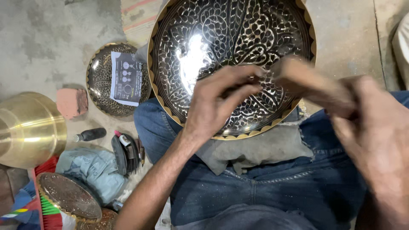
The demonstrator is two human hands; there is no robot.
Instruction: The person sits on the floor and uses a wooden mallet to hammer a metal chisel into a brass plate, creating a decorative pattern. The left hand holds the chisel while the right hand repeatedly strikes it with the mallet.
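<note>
A big metal plate point(232, 64) is seen, shiny black with gold cuts. Soft grey cloth point(255, 149) is laid under it. A smooth, shiny brass pot point(27, 127) is seen on rough floor point(42, 42).

Dark rectangular printed card point(126, 79) on small plate point(99, 81)

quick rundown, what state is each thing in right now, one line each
large engraved plate: tilted on the lap, resting on a grey cloth
left hand: fingers pinched on the plate's face
right hand: gripping a blurred wooden tool
small engraved plate: flat on the floor, paper card on top
brass vessel: lying on its side
</note>
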